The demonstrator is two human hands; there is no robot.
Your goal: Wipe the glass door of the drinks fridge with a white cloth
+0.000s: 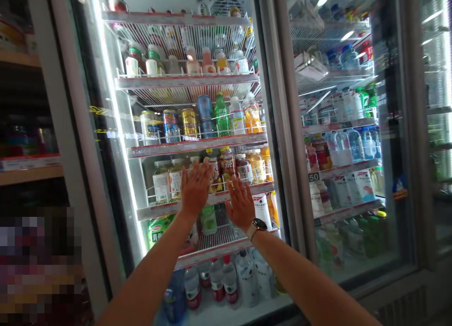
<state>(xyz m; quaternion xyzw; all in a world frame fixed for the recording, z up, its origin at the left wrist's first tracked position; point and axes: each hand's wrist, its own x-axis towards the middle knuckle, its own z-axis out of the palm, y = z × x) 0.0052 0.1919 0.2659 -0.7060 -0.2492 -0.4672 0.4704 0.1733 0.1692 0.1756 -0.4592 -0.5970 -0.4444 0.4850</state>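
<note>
Both arms stretch forward toward a lit drinks fridge with several wire shelves. My left hand (pixel 196 187) is raised with its fingers extended and holds nothing, in front of the shelf of jar-like bottles. To its right, my right hand (pixel 241 204) is also spread and bare, a watch (pixel 259 224) on its wrist. Around the hands I see a brown tea bottle (pixel 228 163), a dark jar-like bottle (pixel 244 169) and a pale labelled bottle (pixel 161 181). Whether either hand touches the fridge glass or a shelf, I cannot tell.
A green bottle (pixel 221 115) and a gold can (pixel 189 123) stand one shelf higher. Red-capped bottles (pixel 230 280) line the fridge floor. A metal door frame (pixel 287 114) separates a second stocked fridge section at right. Wooden shelving (pixel 33 174) is at left.
</note>
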